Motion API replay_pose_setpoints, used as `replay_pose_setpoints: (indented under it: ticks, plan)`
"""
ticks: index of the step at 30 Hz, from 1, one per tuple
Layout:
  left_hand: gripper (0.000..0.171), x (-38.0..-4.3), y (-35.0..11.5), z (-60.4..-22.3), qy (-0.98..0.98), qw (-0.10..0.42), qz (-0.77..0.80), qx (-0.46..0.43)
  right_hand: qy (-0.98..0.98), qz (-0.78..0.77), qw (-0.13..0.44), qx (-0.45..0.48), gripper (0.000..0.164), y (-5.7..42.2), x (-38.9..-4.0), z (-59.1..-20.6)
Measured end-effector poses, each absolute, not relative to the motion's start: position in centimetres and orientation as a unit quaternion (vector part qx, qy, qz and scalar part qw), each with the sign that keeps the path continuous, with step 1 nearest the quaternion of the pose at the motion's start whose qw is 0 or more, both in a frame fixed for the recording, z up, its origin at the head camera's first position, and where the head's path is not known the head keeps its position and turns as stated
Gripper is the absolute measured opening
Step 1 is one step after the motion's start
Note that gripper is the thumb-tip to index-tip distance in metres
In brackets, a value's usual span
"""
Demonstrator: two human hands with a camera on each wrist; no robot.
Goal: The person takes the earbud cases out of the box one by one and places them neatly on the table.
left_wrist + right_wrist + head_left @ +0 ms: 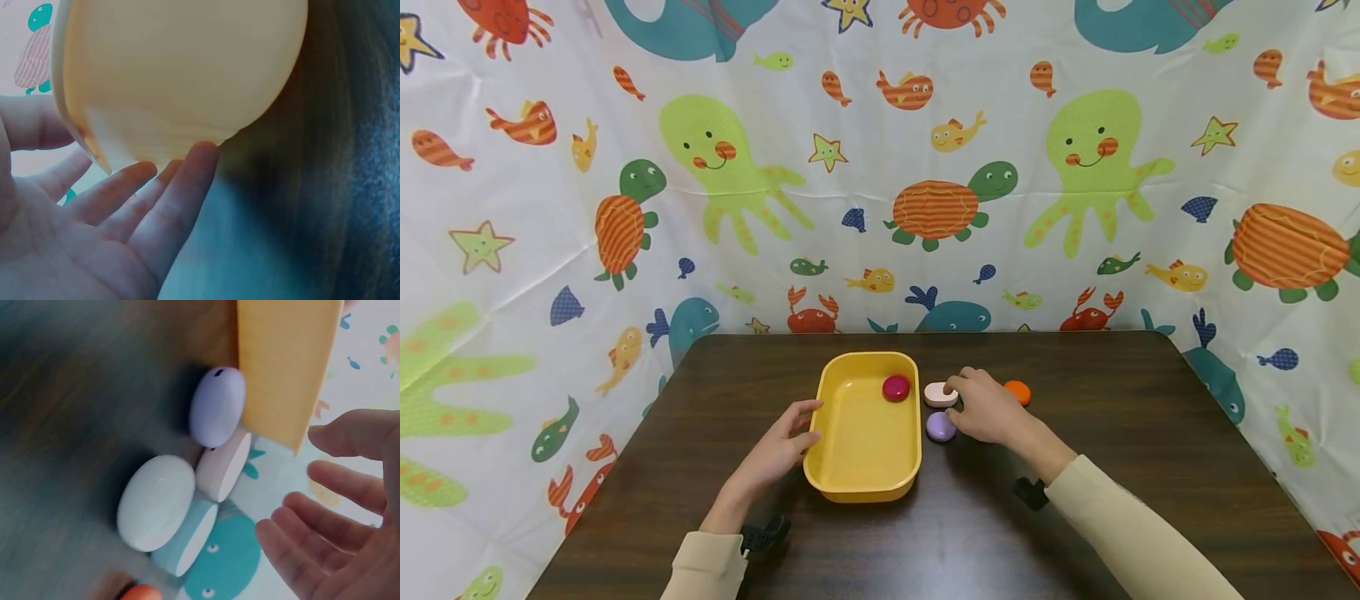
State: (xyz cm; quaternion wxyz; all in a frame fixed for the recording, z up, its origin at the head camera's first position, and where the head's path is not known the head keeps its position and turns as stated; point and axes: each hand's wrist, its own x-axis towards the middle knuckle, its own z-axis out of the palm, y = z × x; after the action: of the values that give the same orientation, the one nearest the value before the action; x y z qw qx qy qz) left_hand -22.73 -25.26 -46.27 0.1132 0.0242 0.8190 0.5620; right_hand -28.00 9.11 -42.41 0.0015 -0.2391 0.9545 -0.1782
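Observation:
My left hand (781, 443) is at the left side of a yellow plastic tub (818, 450), its fingertips touching the outer wall (187, 75) near the rim. Inside the tub lies a smooth, round, dark pink piece (896, 388). My right hand (988, 407) hovers beside the tub, fingers spread with nothing between them. Below it are a pale pink oval piece (940, 394) and a round purple piece (941, 427). The right wrist view also has a white rounded piece (156, 503) and a teal one (187, 540), hidden by my hand from the head camera.
An orange round piece (1018, 392) lies beyond my right hand. Everything stands on a dark wooden table (1120, 400). A white curtain (880, 125) printed with sea animals hangs behind the table and at its sides.

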Motion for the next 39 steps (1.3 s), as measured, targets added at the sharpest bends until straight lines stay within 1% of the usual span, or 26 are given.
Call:
replay_pose_setpoints:
  ticks: [4, 8, 13, 26, 35, 39]
  plan:
    - [0.052, -22.7, -25.2, -46.3, 0.820, 0.111, 0.562, 0.022, 0.955, -0.181, 0.000, -0.234, 0.030, 8.4, -28.0, -42.0]
    - [0.051, -22.7, -25.1, -46.4, 0.824, 0.108, 0.556, 0.019, 0.952, -0.184, -0.014, -0.243, 0.030, 7.6, -28.3, -41.8]
    - [0.051, -22.5, -25.0, -46.2, 0.825, 0.105, 0.555, 0.021, 0.946, -0.193, -0.028, -0.259, 0.026, 6.6, -28.5, -41.3]
    - [0.050, -22.5, -24.9, -46.1, 0.828, 0.101, 0.551, 0.026, 0.944, -0.174, -0.033, -0.279, 0.032, 3.6, -29.0, -40.0]
    - [0.052, -22.6, -25.0, -46.2, 0.822, 0.110, 0.558, 0.026, 0.944, -0.158, -0.028, -0.288, 0.038, 2.1, -29.2, -39.4]
    - [0.051, -22.5, -25.1, -46.2, 0.822, 0.110, 0.558, 0.028, 0.943, -0.154, -0.037, -0.294, 0.035, 1.5, -29.5, -39.5]
